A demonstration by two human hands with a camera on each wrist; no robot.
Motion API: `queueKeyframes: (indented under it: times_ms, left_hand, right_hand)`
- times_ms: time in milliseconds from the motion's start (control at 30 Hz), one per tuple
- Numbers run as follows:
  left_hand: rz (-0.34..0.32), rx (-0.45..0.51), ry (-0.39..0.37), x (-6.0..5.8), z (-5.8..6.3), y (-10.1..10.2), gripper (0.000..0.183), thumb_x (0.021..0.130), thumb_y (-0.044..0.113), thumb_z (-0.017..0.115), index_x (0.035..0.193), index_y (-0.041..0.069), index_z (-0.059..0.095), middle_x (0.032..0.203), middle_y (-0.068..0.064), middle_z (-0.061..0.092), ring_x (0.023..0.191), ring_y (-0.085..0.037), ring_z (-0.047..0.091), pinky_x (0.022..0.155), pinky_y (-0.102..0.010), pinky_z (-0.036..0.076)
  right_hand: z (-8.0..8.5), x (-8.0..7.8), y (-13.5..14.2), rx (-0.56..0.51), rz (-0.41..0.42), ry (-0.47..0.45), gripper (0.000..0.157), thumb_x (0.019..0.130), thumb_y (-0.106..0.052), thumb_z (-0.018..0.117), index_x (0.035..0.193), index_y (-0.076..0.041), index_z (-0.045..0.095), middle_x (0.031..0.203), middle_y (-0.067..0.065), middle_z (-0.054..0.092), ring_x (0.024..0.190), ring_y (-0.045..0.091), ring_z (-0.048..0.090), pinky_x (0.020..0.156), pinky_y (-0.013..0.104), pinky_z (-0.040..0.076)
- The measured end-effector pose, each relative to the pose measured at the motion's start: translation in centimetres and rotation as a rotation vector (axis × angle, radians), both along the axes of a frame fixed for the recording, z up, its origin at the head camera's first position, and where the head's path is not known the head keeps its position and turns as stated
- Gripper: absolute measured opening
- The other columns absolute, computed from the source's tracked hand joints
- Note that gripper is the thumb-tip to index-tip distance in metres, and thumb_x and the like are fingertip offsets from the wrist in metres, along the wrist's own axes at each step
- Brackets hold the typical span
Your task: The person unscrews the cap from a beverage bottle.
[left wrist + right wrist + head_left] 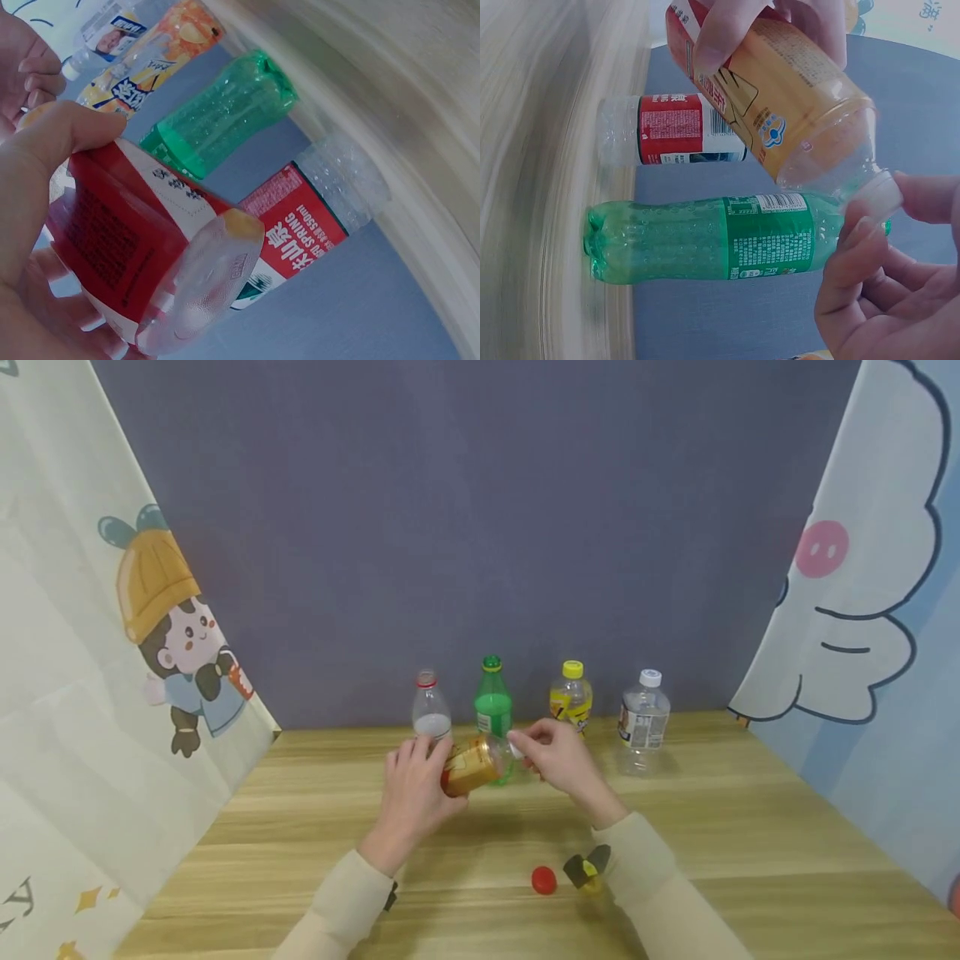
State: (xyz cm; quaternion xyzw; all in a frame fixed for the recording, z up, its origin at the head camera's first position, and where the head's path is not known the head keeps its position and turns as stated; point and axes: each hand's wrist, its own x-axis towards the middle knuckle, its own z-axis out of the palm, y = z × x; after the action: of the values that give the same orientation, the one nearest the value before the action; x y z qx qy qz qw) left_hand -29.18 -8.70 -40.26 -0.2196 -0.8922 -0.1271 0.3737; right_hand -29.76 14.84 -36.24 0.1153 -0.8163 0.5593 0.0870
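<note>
My left hand [416,789] grips a clear plastic bottle [472,766] with a gold and red label, tilted over on its side above the table. In the left wrist view the bottle's base [217,281] faces the camera. At the other end, my right hand [562,760] pinches a white bottle cap [880,196] between thumb and finger, at the bottle's mouth. How tightly the cap sits on the neck cannot be told. Just behind the held bottle stands a green bottle [492,703], partly hidden by it.
Along the table's back stand a clear bottle [431,706] with a red neck ring, a yellow-capped bottle [572,693] and a white-capped bottle [645,718]. A red cap [543,880] lies on the wooden table [465,910] near the right sleeve. A grey backdrop [480,527] rises behind.
</note>
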Motion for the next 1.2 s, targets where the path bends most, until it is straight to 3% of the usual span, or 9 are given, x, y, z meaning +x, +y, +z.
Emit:
queueKeyframes:
  times_ms: [367,567,800,1200]
  left_hand:
    - [-0.029,0.027,-0.07,0.3,0.6,-0.5,0.082,0.053,0.036,0.097,0.125,0.012,0.066,0.12,-0.011,0.063,0.105,-0.033,0.055,0.085,-0.047,0.043]
    - [-0.051,0.07,-0.078,0.4,0.9,-0.5,0.081,0.053,0.033,0.098,0.125,0.011,0.067,0.12,-0.011,0.063,0.104,-0.032,0.053,0.082,-0.045,0.04]
    - [-0.066,0.075,-0.126,0.5,1.2,-0.6,0.081,0.054,0.032,0.097,0.126,0.012,0.067,0.121,-0.01,0.063,0.104,-0.03,0.052,0.084,-0.045,0.04]
    - [-0.092,0.074,-0.195,1.0,1.8,-0.7,0.079,0.056,0.031,0.096,0.127,0.01,0.068,0.119,-0.008,0.064,0.105,-0.029,0.052,0.085,-0.045,0.04]
  right_hand:
    - [-0.3,0.1,-0.3,0.058,0.043,0.125,0.026,0.099,-0.024,0.067,0.101,0.001,0.067,0.084,0.012,0.067,0.074,0.028,0.064,0.062,0.033,0.052]
    - [-0.3,0.2,-0.1,0.046,0.06,0.156,0.024,0.101,-0.024,0.065,0.101,0.0,0.066,0.081,0.01,0.064,0.074,0.028,0.06,0.061,0.029,0.049]
    - [-0.3,0.2,-0.1,0.07,0.082,0.207,0.024,0.1,-0.023,0.065,0.102,0.001,0.066,0.08,0.009,0.064,0.07,0.018,0.057,0.058,0.028,0.048]
    - [-0.2,0.3,0.2,0.085,0.12,0.24,0.021,0.099,-0.023,0.066,0.1,-0.002,0.068,0.078,0.005,0.064,0.069,0.02,0.058,0.058,0.028,0.049]
